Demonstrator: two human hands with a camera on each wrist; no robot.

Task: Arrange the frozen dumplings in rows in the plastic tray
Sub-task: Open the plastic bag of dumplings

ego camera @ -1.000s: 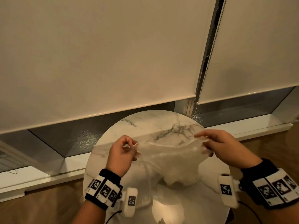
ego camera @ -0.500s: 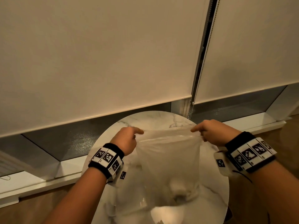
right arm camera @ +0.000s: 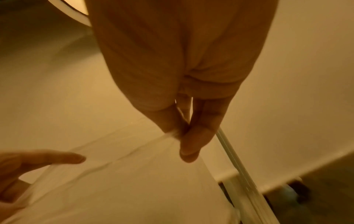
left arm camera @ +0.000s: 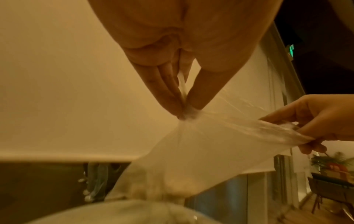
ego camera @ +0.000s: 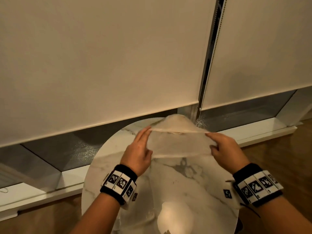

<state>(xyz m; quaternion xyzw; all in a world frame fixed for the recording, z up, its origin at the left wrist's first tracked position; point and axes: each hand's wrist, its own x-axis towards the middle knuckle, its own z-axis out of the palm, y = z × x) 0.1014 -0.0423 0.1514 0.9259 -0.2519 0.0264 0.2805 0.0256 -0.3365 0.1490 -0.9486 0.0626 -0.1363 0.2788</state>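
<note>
1. Thin clear plastic bag [ego camera: 179,142] is held up over the round marble table [ego camera: 108,166], stretched sideways between both hands. Pale lumps show through its lower part in the left-wrist view [left arm camera: 153,186]; probably the frozen dumplings, too blurred to count.
2. No plastic tray can be made out in any view. A glossy pale shape at the near table edge [ego camera: 166,218] may be glare or a tray; cannot tell.
3. Left hand [ego camera: 137,153]: fingers fairly straight, thumb and fingertips [left arm camera: 170,97] pressed together on a gathered corner of the bag's rim.
4. Right hand [ego camera: 224,150]: thumb and forefinger [right arm camera: 193,136] pinch the opposite corner; the other fingers curl underneath.
5. Key relation: the bag's taut top edge runs left to right between the two pinches, and the body with its load sags down and away from the fingers, toward the far side of the table. Both hands sit about equally near; neither is free.
6. Judgement: the mouth seems not yet pulled apart, so opening or tipping likely comes first. Thin film under load may tear or slip at the pinches.
</note>
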